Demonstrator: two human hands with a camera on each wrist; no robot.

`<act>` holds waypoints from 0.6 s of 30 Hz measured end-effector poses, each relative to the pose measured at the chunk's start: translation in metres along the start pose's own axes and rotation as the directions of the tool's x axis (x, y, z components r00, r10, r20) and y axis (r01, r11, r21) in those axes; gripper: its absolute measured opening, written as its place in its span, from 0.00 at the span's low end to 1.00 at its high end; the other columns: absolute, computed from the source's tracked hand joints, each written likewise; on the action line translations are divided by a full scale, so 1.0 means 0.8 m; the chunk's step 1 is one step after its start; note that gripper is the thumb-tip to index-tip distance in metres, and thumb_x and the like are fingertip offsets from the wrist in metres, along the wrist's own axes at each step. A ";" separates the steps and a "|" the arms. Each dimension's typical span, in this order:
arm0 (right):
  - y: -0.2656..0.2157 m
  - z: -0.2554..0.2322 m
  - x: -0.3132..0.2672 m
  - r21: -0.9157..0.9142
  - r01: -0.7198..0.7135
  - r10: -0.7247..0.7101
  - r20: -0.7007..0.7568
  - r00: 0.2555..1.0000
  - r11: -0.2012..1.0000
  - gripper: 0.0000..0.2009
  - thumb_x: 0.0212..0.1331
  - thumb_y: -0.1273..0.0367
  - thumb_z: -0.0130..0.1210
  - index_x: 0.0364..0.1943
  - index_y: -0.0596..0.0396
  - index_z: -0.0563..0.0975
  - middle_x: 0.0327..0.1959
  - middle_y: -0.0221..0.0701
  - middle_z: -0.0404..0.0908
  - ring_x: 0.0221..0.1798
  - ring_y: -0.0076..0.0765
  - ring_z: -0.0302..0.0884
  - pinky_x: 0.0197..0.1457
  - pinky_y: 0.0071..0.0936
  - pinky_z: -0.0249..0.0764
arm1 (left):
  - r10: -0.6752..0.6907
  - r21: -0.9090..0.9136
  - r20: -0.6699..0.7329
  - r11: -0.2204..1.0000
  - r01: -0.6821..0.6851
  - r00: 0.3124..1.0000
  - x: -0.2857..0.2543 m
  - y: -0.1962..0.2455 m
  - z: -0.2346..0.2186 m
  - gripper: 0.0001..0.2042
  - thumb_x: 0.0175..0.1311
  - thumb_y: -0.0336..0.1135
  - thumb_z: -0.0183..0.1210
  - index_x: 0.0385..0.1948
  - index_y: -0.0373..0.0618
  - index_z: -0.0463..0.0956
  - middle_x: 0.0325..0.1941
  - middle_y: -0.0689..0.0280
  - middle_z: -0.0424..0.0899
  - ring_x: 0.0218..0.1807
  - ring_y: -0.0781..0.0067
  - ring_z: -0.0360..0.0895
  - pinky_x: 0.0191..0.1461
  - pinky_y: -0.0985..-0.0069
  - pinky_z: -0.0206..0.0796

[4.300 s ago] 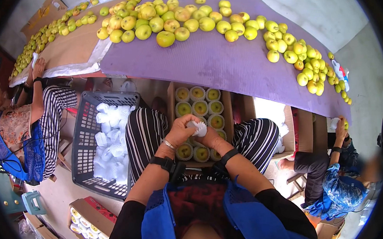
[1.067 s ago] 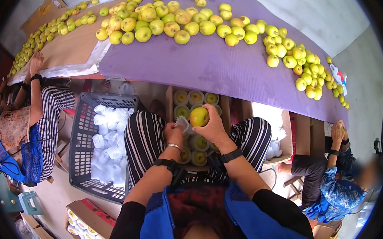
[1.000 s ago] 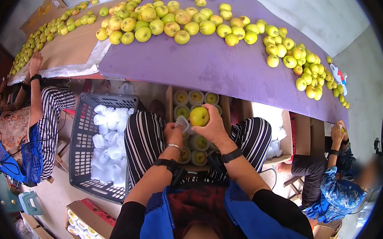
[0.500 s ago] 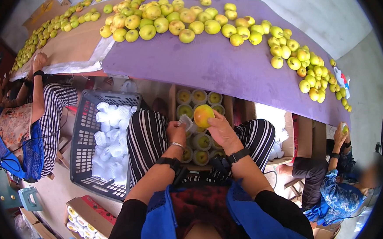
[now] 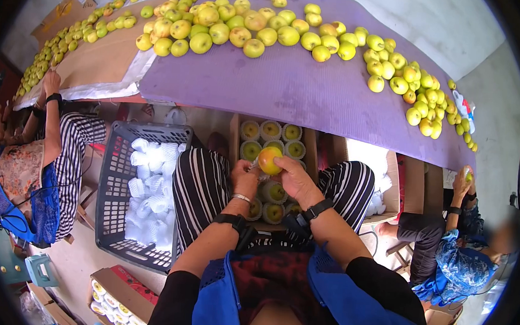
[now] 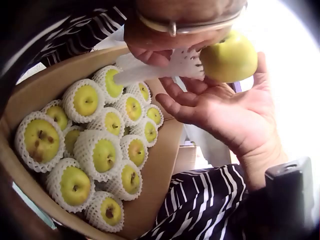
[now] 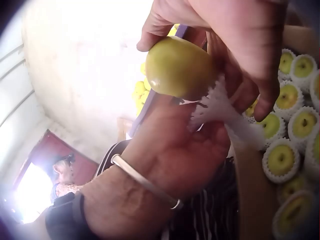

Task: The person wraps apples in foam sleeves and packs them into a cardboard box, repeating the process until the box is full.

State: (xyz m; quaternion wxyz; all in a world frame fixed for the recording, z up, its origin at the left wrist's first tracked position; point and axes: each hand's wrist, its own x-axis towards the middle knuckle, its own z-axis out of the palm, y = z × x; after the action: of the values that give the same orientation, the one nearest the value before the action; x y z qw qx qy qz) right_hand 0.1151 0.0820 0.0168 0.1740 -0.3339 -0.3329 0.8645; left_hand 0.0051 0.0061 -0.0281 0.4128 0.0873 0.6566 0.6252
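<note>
Between the two hands, above the carton, is a yellow-green apple with a red blush (image 5: 269, 161). My right hand (image 5: 295, 181) grips it from the right, thumb on its side in the right wrist view (image 7: 235, 40). My left hand (image 5: 244, 179) pinches a white foam net sleeve (image 6: 187, 65), whose fringed rim touches the apple (image 6: 230, 57). The sleeve's narrow end hangs away from the apple. In the left wrist view my right hand (image 6: 235, 112) lies under the apple. Below, the cardboard carton (image 6: 165, 170) holds several apples in foam nets, stems up.
A black crate (image 5: 112, 192) of white foam nets (image 5: 150, 197) stands left of the carton. Ahead, many loose apples (image 5: 253, 48) lie on a purple-covered table (image 5: 229, 83). One person sits at each side. Another carton (image 5: 127, 291) of wrapped apples is at the lower left.
The apple has moved slightly down and left, up against the foam sleeve. My right hand has followed it, and my left hand has shifted slightly right, so the hands are closer together.
</note>
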 end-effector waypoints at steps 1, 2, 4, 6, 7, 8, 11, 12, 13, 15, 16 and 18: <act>0.000 0.000 0.000 -0.023 0.063 -0.063 0.000 0.998 0.998 0.20 0.45 0.63 0.56 0.44 0.55 0.71 0.41 0.29 0.72 0.44 0.28 0.67 0.47 0.27 0.63 | 0.000 -0.002 -0.001 1.000 0.000 1.000 -0.003 0.005 0.001 0.07 0.47 0.31 0.57 0.25 0.41 0.69 0.19 0.70 0.72 0.20 0.82 0.67 0.24 0.81 0.60; 0.000 0.001 0.000 -0.024 0.062 -0.062 0.000 0.998 0.998 0.20 0.45 0.63 0.56 0.44 0.55 0.71 0.41 0.29 0.72 0.44 0.28 0.67 0.47 0.27 0.63 | -0.022 -0.014 0.021 1.000 0.022 1.000 -0.006 0.009 0.002 0.05 0.49 0.30 0.55 0.26 0.43 0.69 0.22 0.71 0.72 0.22 0.82 0.68 0.22 0.82 0.61; -0.002 0.006 -0.002 -0.200 0.127 -0.148 -0.093 0.985 0.972 0.25 0.39 0.67 0.60 0.46 0.58 0.69 0.39 0.31 0.73 0.41 0.29 0.70 0.47 0.25 0.65 | -0.045 -0.024 0.044 0.999 0.046 0.998 -0.008 0.014 0.002 0.04 0.51 0.29 0.53 0.27 0.45 0.69 0.25 0.72 0.72 0.23 0.82 0.69 0.20 0.83 0.62; 0.003 0.007 -0.001 -0.346 0.185 -0.239 -0.119 0.964 0.920 0.27 0.36 0.68 0.62 0.46 0.59 0.68 0.39 0.33 0.72 0.42 0.29 0.70 0.48 0.24 0.65 | -0.111 -0.111 0.098 0.986 0.122 0.989 -0.008 0.017 -0.002 0.04 0.52 0.30 0.52 0.29 0.46 0.69 0.26 0.72 0.73 0.26 0.81 0.70 0.22 0.82 0.64; 0.005 0.006 0.000 -0.485 0.231 -0.330 -0.130 0.935 0.843 0.30 0.33 0.69 0.63 0.47 0.61 0.67 0.39 0.35 0.72 0.42 0.30 0.70 0.48 0.23 0.65 | -0.111 -0.110 0.099 0.986 0.122 0.989 -0.008 0.017 -0.002 0.04 0.52 0.30 0.52 0.29 0.46 0.69 0.26 0.72 0.73 0.26 0.81 0.70 0.22 0.82 0.64; 0.008 0.002 0.003 -0.485 0.231 -0.331 -0.131 0.935 0.844 0.30 0.33 0.69 0.63 0.47 0.61 0.67 0.39 0.35 0.72 0.42 0.30 0.70 0.48 0.23 0.65 | -0.111 -0.161 0.104 0.979 0.127 0.988 -0.008 0.015 -0.003 0.04 0.53 0.31 0.52 0.30 0.46 0.69 0.27 0.72 0.73 0.26 0.81 0.70 0.24 0.82 0.64; 0.012 -0.007 0.010 -0.702 0.267 -0.446 -0.080 0.892 0.660 0.33 0.29 0.68 0.65 0.47 0.63 0.66 0.41 0.38 0.70 0.44 0.34 0.69 0.50 0.25 0.64 | -0.107 -0.236 0.108 0.963 0.131 0.988 -0.009 0.018 -0.003 0.04 0.54 0.31 0.52 0.31 0.47 0.69 0.27 0.73 0.72 0.27 0.82 0.70 0.26 0.82 0.64; 0.010 -0.007 0.010 -0.794 0.274 -0.475 -0.021 0.880 0.543 0.34 0.27 0.67 0.65 0.47 0.62 0.65 0.43 0.39 0.69 0.46 0.36 0.67 0.51 0.26 0.63 | -0.105 -0.261 0.109 0.957 0.130 0.988 -0.010 0.020 -0.003 0.04 0.55 0.32 0.52 0.31 0.47 0.69 0.28 0.73 0.72 0.27 0.82 0.69 0.27 0.82 0.64; 0.009 -0.007 0.009 -0.867 0.277 -0.495 0.041 0.868 0.414 0.35 0.26 0.67 0.65 0.47 0.61 0.65 0.44 0.40 0.68 0.48 0.38 0.66 0.52 0.27 0.62 | -0.105 -0.260 0.110 0.957 0.130 0.988 -0.009 0.019 -0.002 0.04 0.55 0.32 0.52 0.31 0.47 0.69 0.28 0.73 0.72 0.27 0.82 0.69 0.27 0.82 0.64; 0.006 0.000 0.003 -0.878 0.281 -0.493 0.060 0.868 0.388 0.35 0.25 0.67 0.64 0.47 0.60 0.65 0.44 0.40 0.67 0.49 0.39 0.65 0.53 0.28 0.61 | -0.039 -0.385 0.069 0.921 0.063 0.997 -0.006 0.015 0.000 0.04 0.55 0.30 0.51 0.32 0.47 0.68 0.26 0.73 0.72 0.25 0.83 0.68 0.25 0.84 0.63; 0.005 0.004 0.001 -0.887 0.286 -0.490 0.080 0.868 0.362 0.35 0.25 0.67 0.64 0.47 0.59 0.65 0.45 0.40 0.66 0.50 0.40 0.63 0.53 0.28 0.61 | -0.039 -0.384 0.069 0.921 0.063 0.997 -0.005 0.013 0.000 0.04 0.55 0.30 0.51 0.32 0.47 0.68 0.26 0.73 0.72 0.25 0.83 0.68 0.25 0.84 0.63; 0.008 0.003 0.004 -0.863 0.278 -0.513 0.025 0.858 0.423 0.34 0.25 0.68 0.64 0.46 0.59 0.65 0.45 0.40 0.66 0.50 0.40 0.64 0.53 0.29 0.61 | 0.078 -0.234 0.111 0.971 -0.050 0.991 -0.007 0.014 0.000 0.05 0.54 0.28 0.51 0.32 0.47 0.67 0.26 0.73 0.72 0.24 0.83 0.68 0.24 0.84 0.63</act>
State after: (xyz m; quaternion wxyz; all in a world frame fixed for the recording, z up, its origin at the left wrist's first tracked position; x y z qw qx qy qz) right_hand 0.1105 0.0782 0.0126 0.2295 -0.3892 -0.7526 0.4789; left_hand 0.0042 0.0046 -0.0161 0.4385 0.0971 0.5503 0.7039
